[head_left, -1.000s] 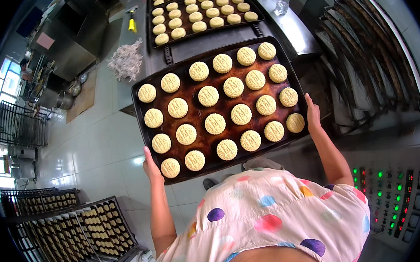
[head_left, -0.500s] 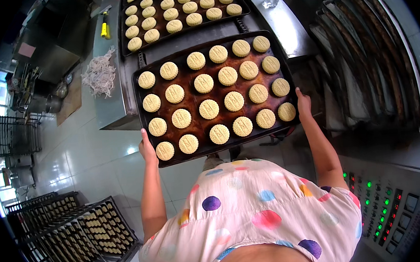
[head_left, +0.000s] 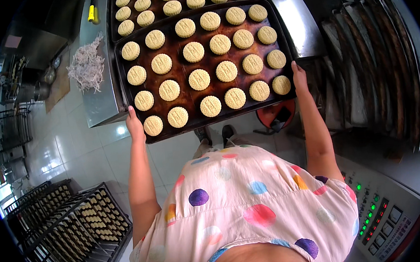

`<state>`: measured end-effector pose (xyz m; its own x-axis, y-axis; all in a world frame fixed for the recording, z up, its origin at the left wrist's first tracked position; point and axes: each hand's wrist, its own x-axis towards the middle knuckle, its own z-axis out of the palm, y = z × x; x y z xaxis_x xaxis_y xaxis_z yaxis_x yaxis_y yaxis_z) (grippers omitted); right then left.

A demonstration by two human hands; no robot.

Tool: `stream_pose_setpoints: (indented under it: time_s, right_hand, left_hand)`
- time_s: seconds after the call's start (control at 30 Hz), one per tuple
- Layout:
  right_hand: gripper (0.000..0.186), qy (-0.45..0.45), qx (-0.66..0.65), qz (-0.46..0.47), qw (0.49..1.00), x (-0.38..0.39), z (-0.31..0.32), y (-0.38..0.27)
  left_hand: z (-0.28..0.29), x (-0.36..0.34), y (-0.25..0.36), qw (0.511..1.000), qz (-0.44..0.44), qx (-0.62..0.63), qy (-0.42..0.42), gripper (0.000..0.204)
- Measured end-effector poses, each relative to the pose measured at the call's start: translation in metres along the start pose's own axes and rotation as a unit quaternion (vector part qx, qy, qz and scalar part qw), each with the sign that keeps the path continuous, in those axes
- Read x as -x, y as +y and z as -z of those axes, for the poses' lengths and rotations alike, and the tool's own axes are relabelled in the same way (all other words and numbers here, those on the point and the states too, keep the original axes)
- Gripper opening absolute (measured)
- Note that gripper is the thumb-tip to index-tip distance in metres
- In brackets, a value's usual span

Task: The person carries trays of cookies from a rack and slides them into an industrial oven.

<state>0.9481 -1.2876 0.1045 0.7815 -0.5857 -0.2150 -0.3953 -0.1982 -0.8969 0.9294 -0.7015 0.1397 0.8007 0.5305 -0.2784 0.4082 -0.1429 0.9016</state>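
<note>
A dark baking tray (head_left: 186, 96) stretches between my two hands, its near edge tipped slightly lower on the left. Rows of round, pale yellow stamped mooncakes (head_left: 199, 79) sit on its browned surface. My left hand (head_left: 134, 125) grips the tray's near left corner, thumb on the rim. At the right edge, near the corner, my right hand (head_left: 299, 78) holds it; the fingers beneath are hidden. The tray's far edge meets a second tray of mooncakes (head_left: 172, 7) beyond it.
A metal table (head_left: 99, 107) at left bears a heap of pale shreds (head_left: 87, 66) and a yellow-handled tool (head_left: 91, 12). Upright trays (head_left: 361, 62) stack at right, above a control panel (head_left: 379, 221). A loaded rack (head_left: 75, 228) stands lower left; a red stool (head_left: 272, 117) is below the tray.
Both hands have pushed the tray away from me, up to the second tray, closing the gap between them. The red stool and my shoes now show more below it.
</note>
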Motion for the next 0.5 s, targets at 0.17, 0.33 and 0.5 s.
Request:
stream_pose_setpoints:
  time_s: [0.17, 0.33, 0.5]
  right_hand:
    - [0.053, -0.01, 0.025, -0.022, 0.999, 0.0027, 0.0009, -0.0113]
    - [0.053, -0.025, 0.02, 0.001, 0.999, 0.0022, 0.0003, -0.008]
    - [0.053, -0.02, 0.012, 0.015, 1.0, 0.0012, -0.0012, -0.0033]
  left_hand:
    - [0.0014, -0.0042, 0.0028, 0.999, 0.017, -0.003, -0.03, 0.064]
    - [0.002, -0.0038, 0.0049, 1.0, 0.01, -0.013, -0.025, 0.063]
    - [0.0, -0.0033, 0.0067, 1.0, 0.012, -0.008, -0.021, 0.06]
